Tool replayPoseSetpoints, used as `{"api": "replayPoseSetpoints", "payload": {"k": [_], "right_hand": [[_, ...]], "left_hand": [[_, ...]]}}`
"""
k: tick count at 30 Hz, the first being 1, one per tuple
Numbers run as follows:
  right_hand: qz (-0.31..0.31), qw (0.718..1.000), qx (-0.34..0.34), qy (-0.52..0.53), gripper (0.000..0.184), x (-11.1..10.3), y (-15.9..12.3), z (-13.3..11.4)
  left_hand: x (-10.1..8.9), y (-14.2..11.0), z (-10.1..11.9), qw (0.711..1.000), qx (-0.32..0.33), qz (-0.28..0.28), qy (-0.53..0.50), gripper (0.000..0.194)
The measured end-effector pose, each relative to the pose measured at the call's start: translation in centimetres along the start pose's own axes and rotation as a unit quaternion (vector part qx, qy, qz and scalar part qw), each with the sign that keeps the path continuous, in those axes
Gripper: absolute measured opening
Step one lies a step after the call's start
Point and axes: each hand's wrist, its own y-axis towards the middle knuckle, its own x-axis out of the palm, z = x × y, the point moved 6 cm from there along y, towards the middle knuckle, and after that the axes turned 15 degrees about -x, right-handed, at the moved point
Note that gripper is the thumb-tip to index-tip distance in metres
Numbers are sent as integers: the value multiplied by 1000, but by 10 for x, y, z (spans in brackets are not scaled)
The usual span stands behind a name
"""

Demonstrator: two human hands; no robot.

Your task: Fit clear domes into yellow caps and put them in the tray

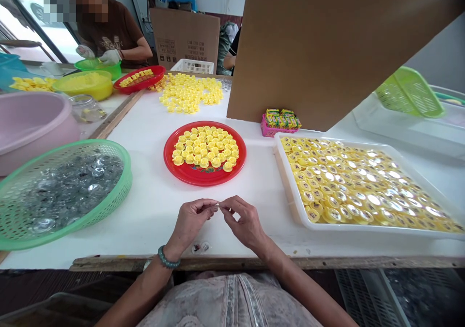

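Observation:
My left hand [192,221] and my right hand [245,220] meet over the front of the white table, fingertips pinched. Between them is a tiny pale piece [217,206], too small to name; both hands seem to grip it. A red plate [205,178] just beyond holds many small yellow cups [203,150]. Two small transparent pieces [201,247] lie below my hands near the table edge. To the left, a green basket [125,172] holds transparent plastic pieces [78,186]. On the right, yellow cups with shiny tops [348,186] fill a white tray [286,181].
A pink basket of small packets [279,123] stands before a large cardboard panel [308,46]. Loose yellow cups [191,92] lie at the back. A pink basin [32,123] and a jar [86,108] stand left. A gloved co-worker [123,31] handles a green bowl [115,70].

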Motion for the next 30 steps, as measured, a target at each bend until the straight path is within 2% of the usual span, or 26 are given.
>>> {"api": "replayPoseSetpoints", "payload": {"k": [4,7,11,14,16,20,23,26,30], "right_hand": [[-15,989,-111,-96,29,0,-7,-7],[-30,985,-129,-107,34,2,-10,-8],[-52,997,-59,-17,44,-2,-9,-8],[-98,994,-24,31,55,-2,-7,-12],[-102,995,-13,20,53,-2,-6,-14],[-28,998,53,-13,28,-1,-7,-1],[36,995,92,20,15,-1,-11,8],[75,986,134,69,13,-1,-16,13],[100,957,239,130,21,0,-25,20]], "left_hand": [[7,-3,0,981,-46,-103,-157,25],[8,-3,0,978,-56,-99,-175,26],[6,1,-1,986,-51,-64,-142,35],[7,3,0,989,-47,-74,-116,37],[9,4,1,989,-48,-84,-111,37],[14,4,-1,982,-59,-94,-151,36],[16,3,-3,984,-49,-82,-147,35],[16,1,-3,989,-26,-55,-137,31],[16,-1,-1,990,-5,-36,-140,30]]}}
